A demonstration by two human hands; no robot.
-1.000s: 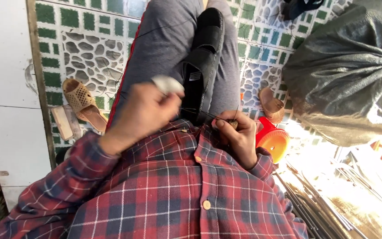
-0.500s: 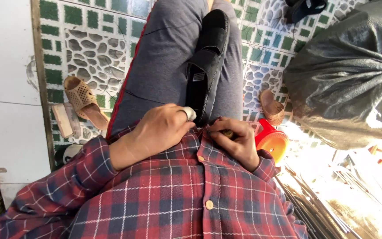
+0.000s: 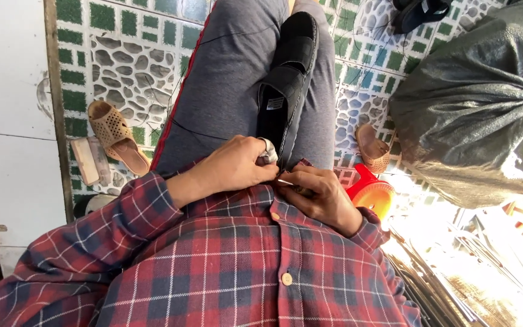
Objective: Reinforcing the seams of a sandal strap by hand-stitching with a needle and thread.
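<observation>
A black shoe (image 3: 289,91) lies lengthwise on my lap, on grey trousers (image 3: 231,79), with its heel toward my red plaid shirt (image 3: 231,266). My left hand (image 3: 231,166) has a white wrap on one fingertip and pinches at the shoe's heel edge. A thin needle (image 3: 286,181) shows between the two hands. My right hand (image 3: 325,197) curls around the heel end of the shoe from the right and touches the left hand. A dark thread (image 3: 183,130) trails across the trouser leg.
The floor is green-and-white pebble tile (image 3: 122,60). A tan sandal (image 3: 113,133) and a wood block (image 3: 86,160) lie at left, another tan sandal (image 3: 373,148) at right. A red-orange stool (image 3: 370,194) stands near a big black sack (image 3: 479,103). Metal rods (image 3: 455,284) lie lower right.
My left hand has come down from a raised position to the shoe's heel and now meets my right hand. The right hand has stayed at the heel.
</observation>
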